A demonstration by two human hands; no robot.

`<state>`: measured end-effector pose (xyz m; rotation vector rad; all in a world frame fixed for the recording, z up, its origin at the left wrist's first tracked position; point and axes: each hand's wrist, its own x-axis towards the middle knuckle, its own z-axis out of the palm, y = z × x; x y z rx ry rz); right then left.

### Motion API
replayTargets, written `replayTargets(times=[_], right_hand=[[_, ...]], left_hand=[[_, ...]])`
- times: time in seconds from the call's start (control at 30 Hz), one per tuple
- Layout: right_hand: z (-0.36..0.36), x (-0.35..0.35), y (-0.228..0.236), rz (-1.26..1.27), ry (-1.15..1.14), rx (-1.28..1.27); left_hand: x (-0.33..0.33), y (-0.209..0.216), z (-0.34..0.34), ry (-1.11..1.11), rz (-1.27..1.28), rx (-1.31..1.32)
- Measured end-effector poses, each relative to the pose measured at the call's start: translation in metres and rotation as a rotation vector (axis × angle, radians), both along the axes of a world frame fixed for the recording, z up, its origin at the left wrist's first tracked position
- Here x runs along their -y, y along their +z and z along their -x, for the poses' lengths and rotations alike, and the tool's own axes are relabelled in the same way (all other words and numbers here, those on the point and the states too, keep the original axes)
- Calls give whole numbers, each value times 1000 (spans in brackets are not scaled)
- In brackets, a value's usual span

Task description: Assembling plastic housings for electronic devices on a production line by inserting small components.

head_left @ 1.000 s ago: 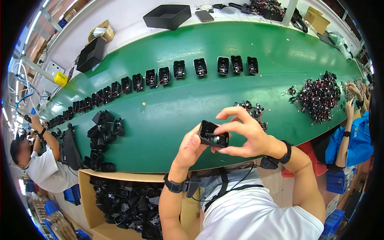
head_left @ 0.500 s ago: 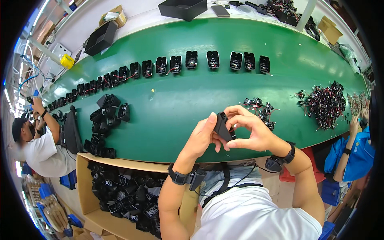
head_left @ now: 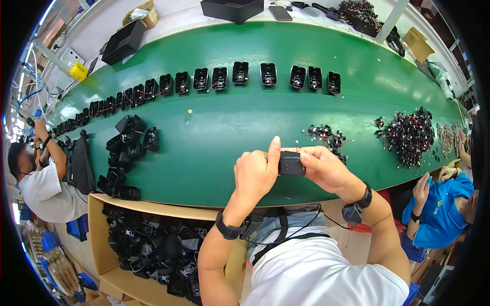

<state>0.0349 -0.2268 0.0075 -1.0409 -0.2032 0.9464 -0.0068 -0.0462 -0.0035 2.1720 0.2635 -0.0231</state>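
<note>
Housing turned over, closed face toward the wearer

The black plastic housing was held between both hands, above the near edge of the green table. A second earlier its open side had faced up, with the right fingers at its mouth; by this moment it had been turned so that a closed, dark face showed, leaving its inside hidden and any fit of parts within impossible to judge. A thin, light-tipped lead stood up at its far edge.

The left hand grasped the housing's left end, thumb raised alongside; its other fingertips were hidden. The right hand pinched the right end, thumb against the near face, the fingers beyond mostly out of sight.

Farther off, open housings stood in a long curved row running away to the left. A small cluster of wired parts lay just beyond the right hand, partly screened by it, and a bigger heap of wired parts lay to the far right. Loose housings were jumbled at left; below them, a cardboard box full of black pieces crowded the table's near edge, beside the left forearm.
</note>
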Motion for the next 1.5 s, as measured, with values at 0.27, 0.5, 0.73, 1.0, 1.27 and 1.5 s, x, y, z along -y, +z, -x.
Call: replayTargets(times=[0.27, 0.5, 0.73, 1.0, 1.27, 1.5], right_hand=[[24, 1, -1, 65, -119, 368], [27, 15, -5, 5, -117, 404], [-87, 77, 24, 969, -403, 1587], [-222, 156, -24, 1567, -210, 1418], [-140, 132, -20, 1128, -608, 1609], [-14, 127, -20, 897, -713, 1271]], left_hand=[[9, -9, 4, 109, -331, 273], [11, -11, 6, 1, -219, 341], [-62, 29, 2, 95, -190, 313], [-211, 14, -10, 436, -850, -125], [-275, -47, 4, 361, -800, 132], [-233, -44, -7, 119, -779, 262]])
